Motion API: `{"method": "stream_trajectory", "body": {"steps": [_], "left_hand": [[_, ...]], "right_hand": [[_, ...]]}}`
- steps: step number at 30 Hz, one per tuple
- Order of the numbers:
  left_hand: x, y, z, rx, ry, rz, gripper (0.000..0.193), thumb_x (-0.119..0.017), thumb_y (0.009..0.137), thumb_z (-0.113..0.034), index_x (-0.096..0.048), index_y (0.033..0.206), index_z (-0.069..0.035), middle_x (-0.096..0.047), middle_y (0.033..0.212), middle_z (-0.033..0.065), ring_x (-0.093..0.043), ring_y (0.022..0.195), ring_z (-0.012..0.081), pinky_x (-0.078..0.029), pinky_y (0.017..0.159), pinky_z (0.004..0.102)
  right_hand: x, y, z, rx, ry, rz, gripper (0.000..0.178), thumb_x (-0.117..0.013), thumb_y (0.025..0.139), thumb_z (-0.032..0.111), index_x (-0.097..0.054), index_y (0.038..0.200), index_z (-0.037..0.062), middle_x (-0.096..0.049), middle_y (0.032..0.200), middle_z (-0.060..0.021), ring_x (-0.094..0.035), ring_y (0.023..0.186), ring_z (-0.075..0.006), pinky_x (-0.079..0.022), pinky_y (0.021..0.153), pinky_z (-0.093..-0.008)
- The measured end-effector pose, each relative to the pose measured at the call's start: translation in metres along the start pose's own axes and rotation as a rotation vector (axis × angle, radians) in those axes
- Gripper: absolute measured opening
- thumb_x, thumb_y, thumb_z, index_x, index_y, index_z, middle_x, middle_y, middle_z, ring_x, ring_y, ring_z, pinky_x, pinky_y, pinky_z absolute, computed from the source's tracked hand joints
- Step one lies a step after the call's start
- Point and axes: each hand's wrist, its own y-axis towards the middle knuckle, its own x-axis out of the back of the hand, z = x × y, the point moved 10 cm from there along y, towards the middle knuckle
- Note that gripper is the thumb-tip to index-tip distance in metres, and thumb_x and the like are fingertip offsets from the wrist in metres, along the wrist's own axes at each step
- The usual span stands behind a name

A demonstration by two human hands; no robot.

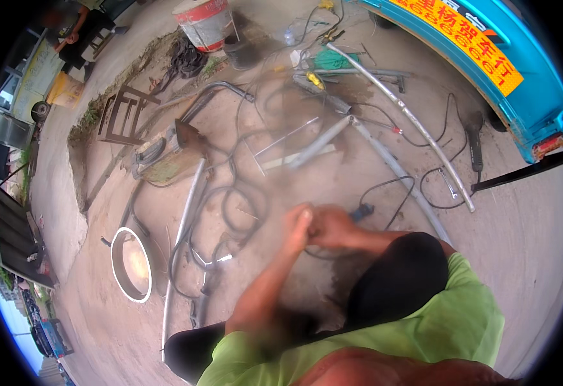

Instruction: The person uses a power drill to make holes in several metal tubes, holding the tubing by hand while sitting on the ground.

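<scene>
My left hand [296,228] and my right hand [330,226] are close together in front of my knees, both with fingers curled in. Blur and the hands themselves hide whatever lies inside them. Just past my right hand a blue tool end [362,211] with a black cord shows; whether the hand touches it I cannot tell. Beyond the hands, a grey metal pipe [320,143] slants over the ground and meets another long pipe [397,170] at a corner. A thin T-shaped metal rod [286,137] lies to its left.
Black cables [233,186] loop across the concrete. At left are a metal ring [131,265], a long pipe [185,235] and a wooden stool frame [127,116]. A red-and-white bucket [202,24] stands far off. Right: a silver pipe [405,110], a black power tool [474,138], a blue vehicle [532,58].
</scene>
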Motion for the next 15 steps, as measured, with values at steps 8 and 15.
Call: {"method": "stream_trajectory", "body": {"steps": [8,15], "left_hand": [[-0.009,-0.011,-0.015,-0.105,0.211,-0.206,0.037,-0.056,0.103,-0.028,-0.061,0.081,0.001,-0.063,0.077,0.0075,-0.054,0.066,0.0125,-0.043,0.064,0.0268],[-0.008,-0.013,-0.021,-0.096,0.273,-0.22,0.031,-0.059,0.101,-0.026,-0.063,0.085,0.0,-0.062,0.079,0.0038,-0.056,0.072,0.0108,-0.045,0.067,0.0264]], "right_hand": [[-0.005,-0.003,-0.018,0.04,-0.047,-0.065,0.025,-0.074,0.072,0.035,-0.067,0.077,0.0113,-0.07,0.081,-0.0114,-0.067,0.076,-0.0373,-0.052,0.066,-0.0491],[-0.017,0.004,-0.018,-0.036,-0.069,0.015,0.026,-0.074,0.072,0.032,-0.068,0.087,0.0118,-0.07,0.083,-0.0115,-0.068,0.081,-0.0366,-0.053,0.069,-0.0494]]}}
